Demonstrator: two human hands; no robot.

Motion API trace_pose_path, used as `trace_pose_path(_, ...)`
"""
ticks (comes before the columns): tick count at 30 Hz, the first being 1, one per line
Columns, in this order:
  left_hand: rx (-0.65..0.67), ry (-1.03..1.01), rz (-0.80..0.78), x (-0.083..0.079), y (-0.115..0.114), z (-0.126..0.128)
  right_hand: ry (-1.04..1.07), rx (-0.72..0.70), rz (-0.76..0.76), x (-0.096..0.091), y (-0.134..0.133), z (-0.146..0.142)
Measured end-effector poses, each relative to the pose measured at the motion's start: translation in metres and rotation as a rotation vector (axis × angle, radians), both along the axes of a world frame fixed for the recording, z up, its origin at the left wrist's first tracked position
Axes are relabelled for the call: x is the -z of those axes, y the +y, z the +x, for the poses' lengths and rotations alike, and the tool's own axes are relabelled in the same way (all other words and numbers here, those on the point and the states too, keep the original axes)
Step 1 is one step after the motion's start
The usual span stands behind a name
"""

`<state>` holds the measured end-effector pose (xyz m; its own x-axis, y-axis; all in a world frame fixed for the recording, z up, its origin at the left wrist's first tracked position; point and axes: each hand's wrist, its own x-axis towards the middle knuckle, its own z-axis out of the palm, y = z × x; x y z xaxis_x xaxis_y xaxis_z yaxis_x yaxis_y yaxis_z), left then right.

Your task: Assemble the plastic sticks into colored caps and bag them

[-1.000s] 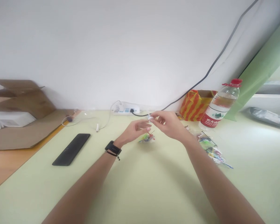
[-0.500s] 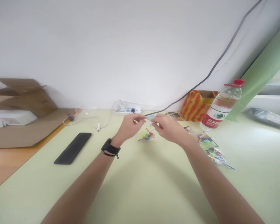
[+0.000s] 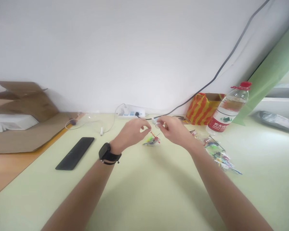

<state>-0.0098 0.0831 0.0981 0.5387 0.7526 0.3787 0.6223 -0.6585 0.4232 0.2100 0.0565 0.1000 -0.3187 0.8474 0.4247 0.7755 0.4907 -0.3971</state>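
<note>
My left hand (image 3: 132,132), with a black watch on the wrist, is raised over the pale green table (image 3: 144,192) with thumb and fingers curled in a pinch. My right hand (image 3: 172,127) faces it a few centimetres away and pinches a tiny white piece (image 3: 156,122) between its fingertips. Whether the left fingers hold anything is too small to tell. Just below and between the hands a small colourful toy (image 3: 152,141) of green, red and yellow parts lies on the table.
A black phone (image 3: 75,153) lies at the left. A white power strip (image 3: 131,112) with cables sits by the wall. A water bottle (image 3: 226,110), an orange striped bag (image 3: 201,109) and scattered clear packets of small colourful parts (image 3: 219,155) are at the right. Cardboard boxes (image 3: 21,118) stand at far left.
The hands met over the toy half a second ago and have drawn slightly apart. The left wrist has turned and dropped a little; the white piece stays in the right fingertips.
</note>
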Motion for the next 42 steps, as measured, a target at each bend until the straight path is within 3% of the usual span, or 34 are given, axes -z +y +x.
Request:
trace_pose_path(5,0.098,-0.07,-0.113,-0.004,0.002,-0.003,-0.057,0.035,0.056,0.002,0.0,-0.003)
trace_pose_path(10,0.101,-0.073,-0.134,-0.007,0.001,-0.004,-0.133,-0.01,0.043,0.0,-0.004,-0.004)
trace_pose_path(18,0.002,-0.143,-0.082,-0.009,-0.002,-0.002,-0.168,-0.052,0.01,-0.004,-0.008,-0.006)
trace_pose_path(28,-0.124,-0.282,-0.065,0.01,0.004,0.006,-0.22,-0.059,-0.031,-0.003,-0.01,-0.008)
trace_pose_path(37,-0.078,-0.201,-0.096,0.0,0.002,-0.001,-0.263,-0.062,-0.027,0.0,-0.008,-0.009)
trace_pose_path(42,0.04,-0.093,-0.078,-0.007,-0.001,-0.004,-0.334,-0.09,-0.023,-0.002,-0.01,-0.01)
